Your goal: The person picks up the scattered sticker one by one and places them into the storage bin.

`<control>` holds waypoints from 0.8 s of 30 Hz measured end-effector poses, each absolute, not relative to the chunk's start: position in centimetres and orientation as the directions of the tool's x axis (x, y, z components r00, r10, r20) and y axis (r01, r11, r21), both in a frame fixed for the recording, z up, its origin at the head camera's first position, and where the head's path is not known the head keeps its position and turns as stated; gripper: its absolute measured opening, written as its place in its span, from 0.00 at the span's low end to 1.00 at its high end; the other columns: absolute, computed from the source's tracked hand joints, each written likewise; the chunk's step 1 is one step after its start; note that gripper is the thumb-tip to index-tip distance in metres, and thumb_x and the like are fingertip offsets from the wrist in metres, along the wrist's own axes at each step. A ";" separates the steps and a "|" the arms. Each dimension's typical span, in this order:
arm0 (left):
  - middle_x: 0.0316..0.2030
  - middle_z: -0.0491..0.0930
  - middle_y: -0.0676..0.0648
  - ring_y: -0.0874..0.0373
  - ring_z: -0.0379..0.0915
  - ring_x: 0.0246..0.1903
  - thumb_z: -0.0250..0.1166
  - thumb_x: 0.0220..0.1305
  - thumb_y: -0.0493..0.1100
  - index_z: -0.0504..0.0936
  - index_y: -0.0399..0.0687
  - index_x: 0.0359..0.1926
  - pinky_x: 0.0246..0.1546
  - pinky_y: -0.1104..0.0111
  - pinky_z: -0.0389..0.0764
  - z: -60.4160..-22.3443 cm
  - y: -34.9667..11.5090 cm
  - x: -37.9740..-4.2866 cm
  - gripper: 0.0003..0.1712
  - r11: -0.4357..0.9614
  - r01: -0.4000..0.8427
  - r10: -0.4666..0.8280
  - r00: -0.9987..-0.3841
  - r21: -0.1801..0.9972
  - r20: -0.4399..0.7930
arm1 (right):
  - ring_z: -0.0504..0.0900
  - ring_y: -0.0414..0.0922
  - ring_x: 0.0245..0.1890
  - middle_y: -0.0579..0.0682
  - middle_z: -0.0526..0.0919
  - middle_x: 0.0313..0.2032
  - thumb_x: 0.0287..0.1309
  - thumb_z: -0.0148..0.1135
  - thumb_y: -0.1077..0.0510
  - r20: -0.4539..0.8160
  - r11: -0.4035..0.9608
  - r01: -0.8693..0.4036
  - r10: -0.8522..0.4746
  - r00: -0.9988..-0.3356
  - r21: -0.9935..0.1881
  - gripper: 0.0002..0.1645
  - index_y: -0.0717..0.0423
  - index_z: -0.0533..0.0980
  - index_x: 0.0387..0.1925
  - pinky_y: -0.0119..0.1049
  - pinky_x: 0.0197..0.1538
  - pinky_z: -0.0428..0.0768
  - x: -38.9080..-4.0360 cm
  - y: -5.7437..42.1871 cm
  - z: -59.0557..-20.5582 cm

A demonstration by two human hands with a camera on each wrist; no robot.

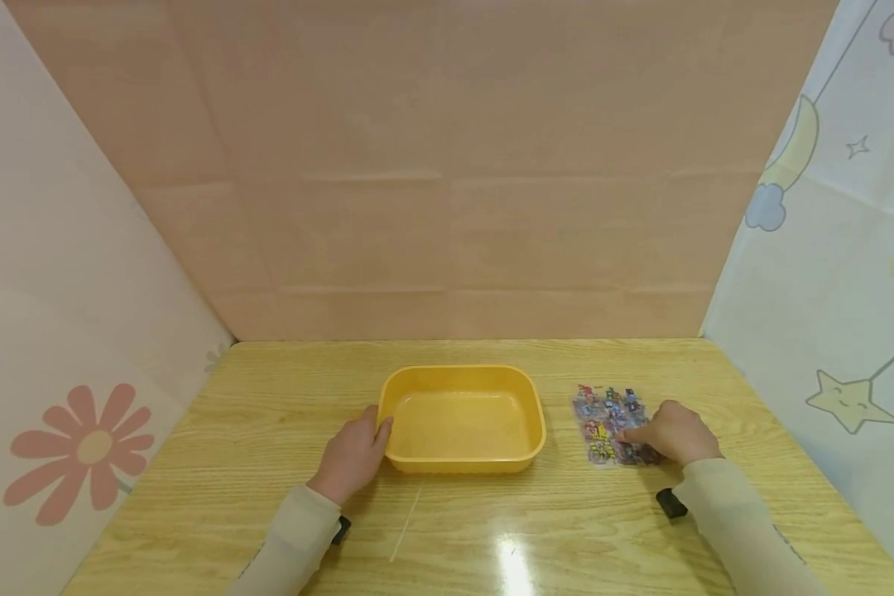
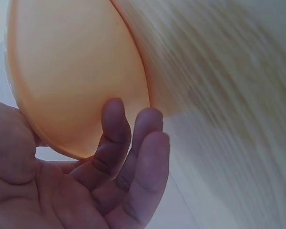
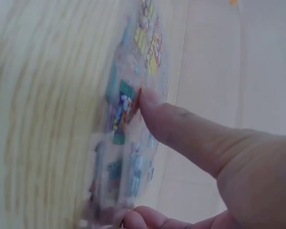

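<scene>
1. Printed packet (image 1: 603, 410): clear, flat and covered in small coloured figures, it lies on the tabletop (image 1: 566, 513), to the right of the yellow tray (image 1: 462, 466) and apart from it.
2. Right hand (image 1: 681, 434): at the packet's right side; the right wrist view shows the thumb touching its printed face and a fingertip by its edge. Whether the pinch is firm I cannot tell.
3. Left hand (image 1: 353, 455): grasps the tray's left rim, thumb over the edge, the other fingers loosely bent at the outer wall.
4. Step in hand, as I judge it: getting hold of the packet while the tray is steadied. The next move seems to call for a secure pinch on the slippery film, with the tray held level.
5. Beyond: the tray's bare floor, the tabletop's far edge, then a creased tan backdrop (image 1: 447, 207).
</scene>
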State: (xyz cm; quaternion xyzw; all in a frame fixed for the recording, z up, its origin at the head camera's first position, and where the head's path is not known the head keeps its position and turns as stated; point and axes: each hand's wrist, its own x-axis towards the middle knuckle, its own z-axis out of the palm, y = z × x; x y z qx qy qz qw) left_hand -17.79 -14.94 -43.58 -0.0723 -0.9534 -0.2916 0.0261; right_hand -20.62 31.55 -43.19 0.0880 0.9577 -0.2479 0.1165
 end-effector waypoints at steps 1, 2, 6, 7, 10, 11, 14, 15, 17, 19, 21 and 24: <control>0.16 0.66 0.51 0.60 0.61 0.15 0.49 0.78 0.46 0.74 0.30 0.52 0.16 0.69 0.62 -43.6 -14.9 -17.8 0.20 0.820 0.151 0.121 -0.989 0.553 0.089 | 0.59 0.39 0.13 0.42 0.61 0.10 0.47 0.74 0.35 -0.266 0.861 0.219 0.103 -0.959 -0.459 0.33 0.46 0.64 0.10 0.37 0.23 0.64 -20.7 31.6 -43.2; 0.16 0.66 0.51 0.60 0.61 0.15 0.49 0.78 0.46 0.74 0.31 0.52 0.16 0.68 0.63 -43.6 -14.9 -17.8 0.20 0.820 0.149 0.121 -0.989 0.552 0.088 | 0.59 0.39 0.13 0.42 0.61 0.10 0.47 0.74 0.36 -0.264 0.860 0.213 0.095 -0.960 -0.464 0.32 0.46 0.64 0.10 0.37 0.23 0.64 -20.7 31.6 -43.3; 0.17 0.66 0.51 0.59 0.62 0.15 0.48 0.78 0.46 0.73 0.32 0.52 0.17 0.68 0.63 -43.5 -15.0 -17.7 0.20 0.820 0.146 0.118 -0.989 0.553 0.086 | 0.61 0.39 0.13 0.42 0.64 0.10 0.48 0.74 0.37 -0.255 0.856 0.186 0.066 -0.965 -0.482 0.32 0.46 0.65 0.09 0.37 0.23 0.64 -20.8 31.7 -43.4; 0.17 0.66 0.51 0.59 0.62 0.16 0.48 0.78 0.46 0.73 0.32 0.52 0.17 0.68 0.63 -43.5 -15.0 -17.7 0.20 0.822 0.146 0.118 -0.989 0.551 0.087 | 0.61 0.39 0.13 0.42 0.64 0.10 0.48 0.74 0.37 -0.255 0.857 0.184 0.063 -0.965 -0.482 0.32 0.45 0.65 0.09 0.37 0.23 0.64 -20.8 31.7 -43.4; 0.17 0.67 0.50 0.59 0.62 0.16 0.48 0.78 0.47 0.73 0.31 0.53 0.17 0.67 0.63 -43.6 -15.0 -17.8 0.21 0.825 0.147 0.117 -0.989 0.546 0.089 | 0.59 0.39 0.13 0.41 0.61 0.10 0.50 0.73 0.38 -0.268 0.852 0.183 0.052 -0.962 -0.491 0.32 0.45 0.63 0.09 0.37 0.23 0.63 -20.9 31.8 -43.4; 0.17 0.67 0.50 0.58 0.62 0.16 0.48 0.78 0.47 0.72 0.30 0.54 0.17 0.67 0.64 -43.6 -15.0 -17.8 0.21 0.825 0.145 0.116 -0.989 0.546 0.087 | 0.58 0.38 0.13 0.41 0.60 0.10 0.50 0.73 0.38 -0.276 0.849 0.190 0.054 -0.960 -0.493 0.32 0.45 0.62 0.10 0.37 0.23 0.63 -21.0 31.8 -43.4; 0.17 0.67 0.50 0.58 0.63 0.16 0.47 0.79 0.47 0.72 0.30 0.55 0.17 0.67 0.64 -43.7 -15.0 -17.8 0.22 0.824 0.140 0.114 -0.990 0.549 0.082 | 0.56 0.38 0.14 0.41 0.59 0.11 0.51 0.72 0.39 -0.302 0.840 0.215 0.065 -0.951 -0.497 0.32 0.45 0.62 0.11 0.37 0.24 0.62 -21.1 31.9 -43.3; 0.17 0.67 0.50 0.58 0.63 0.16 0.47 0.79 0.47 0.72 0.30 0.55 0.17 0.67 0.65 -43.7 -15.0 -17.8 0.22 0.823 0.139 0.113 -0.990 0.550 0.081 | 0.56 0.38 0.14 0.42 0.59 0.12 0.52 0.72 0.39 -0.310 0.835 0.228 0.073 -0.948 -0.500 0.32 0.46 0.61 0.12 0.37 0.24 0.62 -21.0 31.9 -43.2; 0.17 0.67 0.50 0.58 0.63 0.16 0.47 0.79 0.46 0.72 0.30 0.54 0.17 0.67 0.64 -43.7 -14.9 -17.8 0.21 0.819 0.143 0.114 -0.990 0.555 0.087 | 0.56 0.39 0.14 0.42 0.59 0.13 0.52 0.72 0.39 -0.310 0.826 0.242 0.087 -0.947 -0.509 0.32 0.46 0.60 0.13 0.37 0.24 0.62 -21.0 32.1 -43.1; 0.17 0.67 0.51 0.59 0.62 0.16 0.47 0.79 0.46 0.72 0.31 0.53 0.17 0.67 0.64 -43.8 -14.9 -17.9 0.20 0.822 0.146 0.114 -0.989 0.550 0.093 | 0.57 0.39 0.14 0.42 0.59 0.13 0.53 0.71 0.40 -0.304 0.817 0.252 0.099 -0.948 -0.519 0.31 0.46 0.59 0.14 0.37 0.24 0.62 -20.9 32.2 -43.2; 0.17 0.67 0.51 0.59 0.62 0.16 0.47 0.79 0.46 0.72 0.33 0.51 0.16 0.68 0.64 -43.9 -14.9 -17.9 0.19 0.823 0.147 0.113 -0.989 0.549 0.096 | 0.58 0.39 0.14 0.43 0.60 0.13 0.55 0.70 0.42 -0.295 0.807 0.258 0.109 -0.949 -0.531 0.30 0.46 0.59 0.15 0.38 0.24 0.62 -20.9 32.4 -43.3; 0.17 0.66 0.51 0.59 0.62 0.15 0.47 0.79 0.46 0.73 0.34 0.49 0.16 0.68 0.63 -44.0 -14.8 -17.9 0.18 0.826 0.143 0.109 -0.989 0.545 0.095 | 0.67 0.44 0.15 0.50 0.69 0.15 0.57 0.68 0.44 -0.272 0.808 0.252 0.119 -0.955 -0.532 0.26 0.54 0.66 0.17 0.41 0.27 0.69 -21.0 32.6 -43.5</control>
